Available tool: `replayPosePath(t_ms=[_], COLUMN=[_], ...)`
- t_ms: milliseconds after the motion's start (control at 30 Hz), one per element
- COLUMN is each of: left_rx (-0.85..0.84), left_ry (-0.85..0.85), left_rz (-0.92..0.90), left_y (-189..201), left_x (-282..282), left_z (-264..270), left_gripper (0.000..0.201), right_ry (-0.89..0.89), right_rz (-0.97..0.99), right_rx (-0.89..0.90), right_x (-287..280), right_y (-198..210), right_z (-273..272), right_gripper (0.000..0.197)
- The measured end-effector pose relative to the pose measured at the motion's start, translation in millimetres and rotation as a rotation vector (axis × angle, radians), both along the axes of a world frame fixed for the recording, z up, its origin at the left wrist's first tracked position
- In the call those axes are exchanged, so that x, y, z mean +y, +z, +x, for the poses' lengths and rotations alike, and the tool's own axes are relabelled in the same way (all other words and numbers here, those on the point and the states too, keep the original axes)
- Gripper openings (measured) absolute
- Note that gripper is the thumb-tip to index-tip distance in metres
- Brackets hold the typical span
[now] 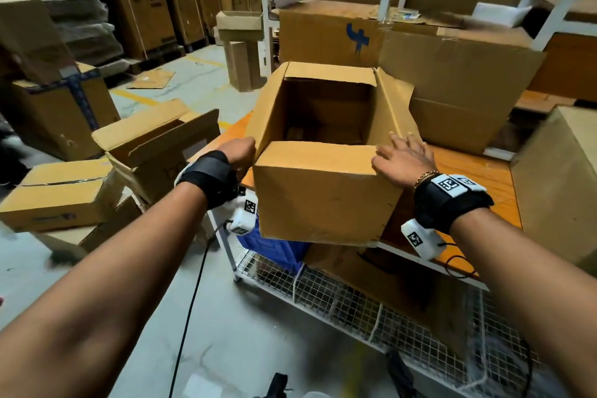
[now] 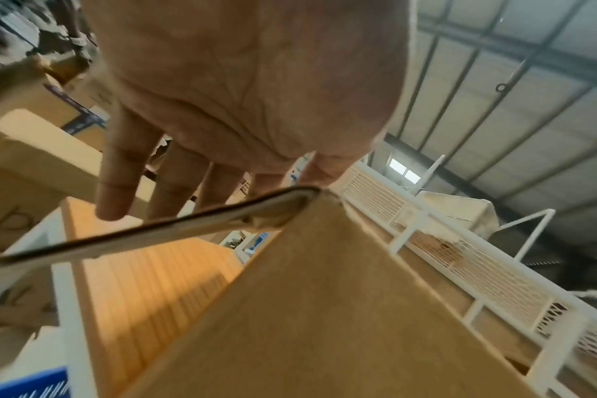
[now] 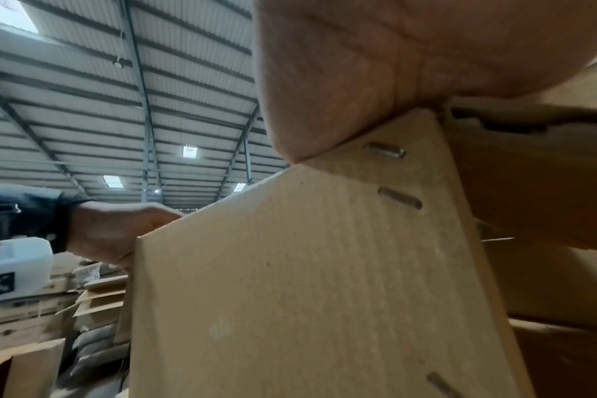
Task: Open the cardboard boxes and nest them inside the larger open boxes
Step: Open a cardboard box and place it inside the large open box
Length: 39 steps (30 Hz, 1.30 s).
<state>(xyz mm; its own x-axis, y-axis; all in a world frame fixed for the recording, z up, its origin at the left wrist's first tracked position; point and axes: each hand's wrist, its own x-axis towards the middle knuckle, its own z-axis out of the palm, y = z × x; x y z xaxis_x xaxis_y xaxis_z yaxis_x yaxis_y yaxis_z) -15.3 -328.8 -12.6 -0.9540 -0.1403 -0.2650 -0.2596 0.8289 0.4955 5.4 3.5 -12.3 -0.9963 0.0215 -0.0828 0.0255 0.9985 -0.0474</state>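
Observation:
An open brown cardboard box (image 1: pixel 323 194) stands on the orange table (image 1: pixel 468 171), its near side overhanging the table's front edge. All its top flaps are up, and the inside is dark and looks empty. My left hand (image 1: pixel 239 152) holds the box at its near left corner. In the left wrist view the fingers (image 2: pixel 120 188) reach behind the left flap's edge (image 2: pixel 154 231), with the thumb at the corner. My right hand (image 1: pixel 403 158) lies flat with spread fingers on the right flap at the near right corner. In the right wrist view the palm (image 3: pixel 358 67) presses the stapled corner (image 3: pixel 307 282).
A larger brown box (image 1: pixel 452 84) sits on the table behind, and another box (image 1: pixel 562 187) stands at the right. Opened and closed boxes (image 1: pixel 155 145) (image 1: pixel 58 194) are stacked on the floor at left. Under the table are a blue crate (image 1: pixel 274 245) and a wire shelf (image 1: pixel 339 300).

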Motion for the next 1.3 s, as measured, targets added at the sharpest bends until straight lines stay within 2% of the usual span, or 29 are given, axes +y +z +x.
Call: replayPosePath(t_ms=[33, 67, 133, 200, 333, 467, 700, 833, 967, 1067, 1133, 1200, 1233, 1300], left_rx=[0.022, 0.020, 0.006, 0.019, 0.054, 0.067, 0.079, 0.092, 0.119, 0.071, 0.038, 0.024, 0.041, 0.083], left_ry=[0.036, 0.064, 0.021, -0.007, -0.039, -0.014, -0.005, 0.008, 0.034, 0.055, 0.077, 0.104, 0.073, -0.036], left_rz=[0.126, 0.142, -0.011, -0.107, -0.152, -0.151, -0.114, -0.133, -0.112, 0.004, 0.245, 0.539, 0.614, 0.651], left_y=[-1, 0, -2, -8, -15, -18, -21, -20, -19, -16, -10, -9, -6, -7], left_x=[1, 4, 8, 9, 8, 8, 8, 8, 8, 8, 8, 1, -1, -4], left_z=[1, 2, 3, 3, 4, 8, 8, 8, 10, 9, 11, 9, 10, 2], left_gripper=[0.030, 0.040, 0.056, 0.057, 0.053, 0.056, 0.062, 0.063, 0.075, 0.095, 0.102, 0.094, 0.083, 0.054], right_ry=[0.005, 0.000, -0.019, -0.041, -0.044, 0.011, 0.016, 0.020, 0.022, 0.015, 0.012, 0.026, 0.044, 0.080], right_rz=[0.016, 0.028, 0.041, 0.067, 0.142, 0.163, 0.261, 0.183, 0.016, -0.106, -0.241, -0.371, -0.410, -0.467], right_rx=[-0.017, -0.042, -0.096, -0.142, -0.210, -0.249, -0.346, -0.254, 0.041, 0.228, 0.278, 0.297, 0.294, 0.236], right_x=[-3, -5, -12, -16, -25, -34, -40, -37, -22, -14, -9, -4, 0, 3], right_y=[2, 3, 8, 13, 24, 28, 11, 11, 19, 35, 52, 74, 86, 109], right_z=[-3, -7, -18, -32, -55, -66, -65, -67, -71, -68, -63, -56, -50, -40], right_gripper=[0.060, 0.061, 0.067, 0.075, 0.080, 0.078, 0.090, 0.087, 0.067, 0.056, 0.052, 0.052, 0.051, 0.047])
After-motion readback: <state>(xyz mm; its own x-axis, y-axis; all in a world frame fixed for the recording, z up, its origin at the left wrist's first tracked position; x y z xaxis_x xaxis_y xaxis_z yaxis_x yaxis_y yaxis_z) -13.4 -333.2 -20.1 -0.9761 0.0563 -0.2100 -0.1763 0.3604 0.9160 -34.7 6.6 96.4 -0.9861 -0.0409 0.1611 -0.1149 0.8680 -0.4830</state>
